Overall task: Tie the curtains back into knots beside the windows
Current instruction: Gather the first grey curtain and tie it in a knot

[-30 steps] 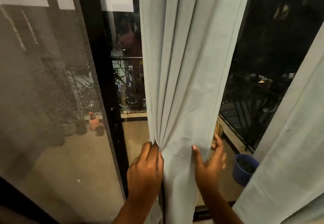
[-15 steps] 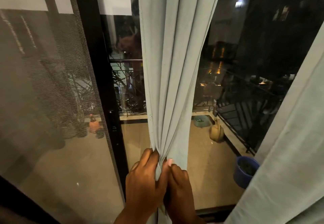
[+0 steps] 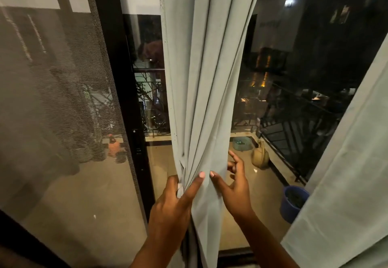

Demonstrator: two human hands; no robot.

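Note:
A pale grey-green curtain (image 3: 206, 78) hangs in gathered folds in front of the window, at the centre of the view. My left hand (image 3: 174, 207) grips the bunched folds from the left, its thumb lying across the front of the cloth. On the right edge of the bunch, my right hand (image 3: 235, 186) has its thumb on the cloth and its fingers spread apart behind it. A second curtain panel (image 3: 346, 183) of the same cloth hangs at the right edge.
A black window frame (image 3: 126, 99) stands just left of the curtain, with a mesh screen (image 3: 52, 99) further left. Through the glass I see a balcony floor, a dark railing (image 3: 294, 133), a blue bucket (image 3: 294, 200) and a tan watering can (image 3: 260, 156).
My right hand has come off the bunch and opened out to the right, fingers spread. My left hand keeps its hold, and the folds have loosened and widened a little.

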